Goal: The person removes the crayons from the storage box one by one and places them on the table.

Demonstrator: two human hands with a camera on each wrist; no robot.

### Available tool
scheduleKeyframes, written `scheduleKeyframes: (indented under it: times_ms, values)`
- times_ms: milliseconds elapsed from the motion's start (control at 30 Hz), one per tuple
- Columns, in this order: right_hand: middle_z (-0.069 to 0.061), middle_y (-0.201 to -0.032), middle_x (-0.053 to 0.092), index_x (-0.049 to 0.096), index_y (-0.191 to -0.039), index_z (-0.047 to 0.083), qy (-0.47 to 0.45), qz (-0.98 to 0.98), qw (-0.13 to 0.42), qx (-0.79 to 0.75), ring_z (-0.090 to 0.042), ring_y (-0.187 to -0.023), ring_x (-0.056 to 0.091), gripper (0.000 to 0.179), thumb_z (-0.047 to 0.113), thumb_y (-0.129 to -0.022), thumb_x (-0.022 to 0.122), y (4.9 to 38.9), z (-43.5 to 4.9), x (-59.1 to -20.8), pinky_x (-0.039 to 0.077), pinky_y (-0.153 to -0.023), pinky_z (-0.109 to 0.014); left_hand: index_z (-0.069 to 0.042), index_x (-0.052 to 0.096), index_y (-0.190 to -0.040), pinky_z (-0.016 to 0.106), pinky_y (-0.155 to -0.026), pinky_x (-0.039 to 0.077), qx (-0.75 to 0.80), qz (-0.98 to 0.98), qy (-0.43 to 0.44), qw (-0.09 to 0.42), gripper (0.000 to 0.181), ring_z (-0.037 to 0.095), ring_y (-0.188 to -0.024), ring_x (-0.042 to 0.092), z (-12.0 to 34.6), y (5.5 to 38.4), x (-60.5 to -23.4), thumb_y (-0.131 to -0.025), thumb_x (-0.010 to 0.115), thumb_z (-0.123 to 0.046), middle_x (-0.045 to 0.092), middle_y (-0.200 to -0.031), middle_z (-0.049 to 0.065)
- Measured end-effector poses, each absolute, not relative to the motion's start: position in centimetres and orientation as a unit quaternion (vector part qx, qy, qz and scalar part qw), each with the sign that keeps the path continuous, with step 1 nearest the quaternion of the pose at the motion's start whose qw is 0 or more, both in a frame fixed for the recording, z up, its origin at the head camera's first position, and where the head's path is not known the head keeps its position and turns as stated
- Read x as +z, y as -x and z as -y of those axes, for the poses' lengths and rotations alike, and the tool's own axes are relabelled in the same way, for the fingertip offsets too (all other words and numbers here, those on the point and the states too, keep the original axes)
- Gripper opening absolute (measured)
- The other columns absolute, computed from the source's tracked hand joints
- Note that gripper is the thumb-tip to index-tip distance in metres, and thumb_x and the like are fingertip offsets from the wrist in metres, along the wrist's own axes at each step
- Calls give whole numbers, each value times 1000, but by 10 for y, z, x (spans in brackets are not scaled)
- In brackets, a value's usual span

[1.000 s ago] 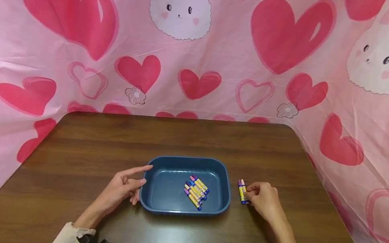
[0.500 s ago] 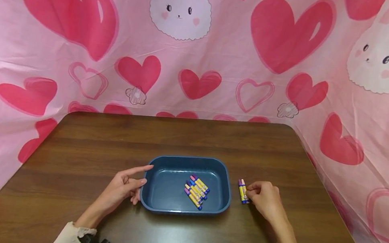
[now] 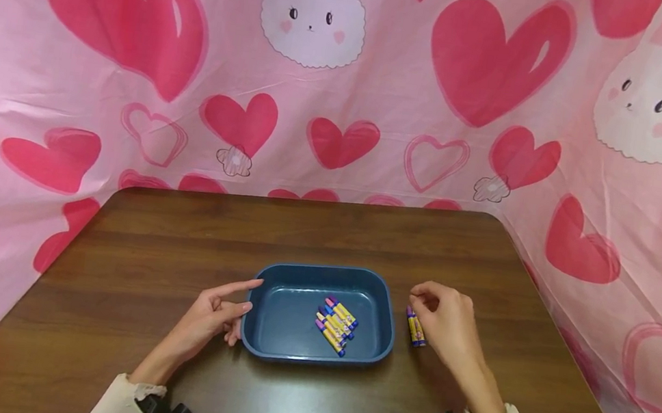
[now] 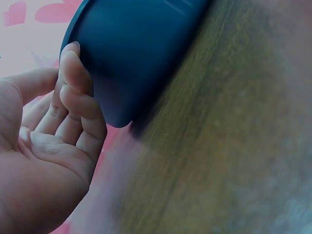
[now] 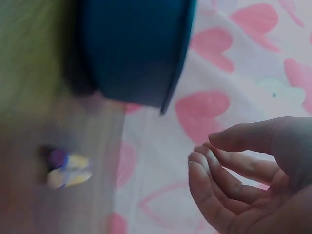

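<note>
A dark blue tray (image 3: 279,324) stands on the wooden table. Several oil pastels (image 3: 329,337) with yellow wrappers and blue ends lie side by side in its right half. My left hand (image 3: 202,321) grips the tray's left end at the rim; in the left wrist view its curled fingers (image 4: 90,107) lie against the outer wall. Two more pastels (image 3: 414,327), one purple-tipped and one paler, lie together on the table right of the tray. Above and beside them is my right hand (image 3: 447,321), fingers loosely curled; the right wrist view shows nothing between its thumb and fingertips.
The brown wooden table (image 3: 229,228) extends behind and to both sides of the tray. Pink cloth (image 3: 344,98) printed with hearts and rabbits hangs along its back and sides. Black wrist cameras (image 3: 163,412) sit at both cuffs.
My right hand has come up off the two pastels and shifted slightly away from me. The left hand stays on the tray, and the pastels have not visibly moved.
</note>
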State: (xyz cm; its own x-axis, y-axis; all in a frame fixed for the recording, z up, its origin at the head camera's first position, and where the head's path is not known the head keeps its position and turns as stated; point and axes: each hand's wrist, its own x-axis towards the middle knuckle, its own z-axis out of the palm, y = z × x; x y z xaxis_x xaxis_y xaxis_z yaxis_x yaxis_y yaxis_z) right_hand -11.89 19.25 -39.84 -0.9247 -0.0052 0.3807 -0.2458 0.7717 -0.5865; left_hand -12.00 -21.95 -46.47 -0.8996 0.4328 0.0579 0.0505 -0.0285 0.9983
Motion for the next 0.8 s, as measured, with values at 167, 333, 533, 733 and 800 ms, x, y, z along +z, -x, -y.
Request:
scheduleKeyframes:
  times_ms: [167, 333, 533, 733, 800]
  values:
    - [0, -75, 69, 76, -88, 7, -107, 917, 189, 333, -13, -67, 60, 6, 4, -83, 74, 123, -174, -383, 51, -63, -31, 2, 40, -149, 28, -49, 50, 695, -684, -171, 138, 51, 17, -50, 59, 219, 120, -465, -102, 56, -9, 62, -60, 8]
    - [-1, -77, 68, 77, -91, 7, -132, 924, 159, 323, -14, -67, 58, 8, 5, -84, 76, 128, -153, -373, 52, -63, -31, 2, 40, -149, 28, -49, 50, 698, -681, -172, 140, 51, 17, -50, 59, 219, 119, -464, -101, 56, -9, 62, -61, 8]
    - [-2, -82, 70, 76, -98, 6, -152, 929, 101, 322, -14, -71, 61, 15, 6, -84, 77, 134, -129, -371, 56, -66, -31, 3, 40, -149, 28, -49, 50, 699, -678, -177, 140, 50, 17, -50, 59, 220, 120, -465, -102, 55, -8, 62, -61, 9]
    - [-4, -87, 70, 75, -104, 5, -141, 941, 46, 303, -16, -74, 61, 21, 9, -84, 79, 140, -113, -386, 56, -67, -32, 0, 42, -149, 28, -50, 51, 695, -683, -175, 141, 50, 18, -50, 59, 220, 120, -465, -102, 56, -9, 63, -62, 11]
    - [-4, -88, 70, 74, -105, 5, -140, 947, 34, 288, -17, -75, 60, 22, 10, -84, 79, 143, -108, -395, 55, -67, -33, 0, 42, -149, 28, -50, 51, 694, -684, -175, 139, 50, 18, -50, 59, 219, 120, -464, -102, 57, -10, 63, -62, 11]
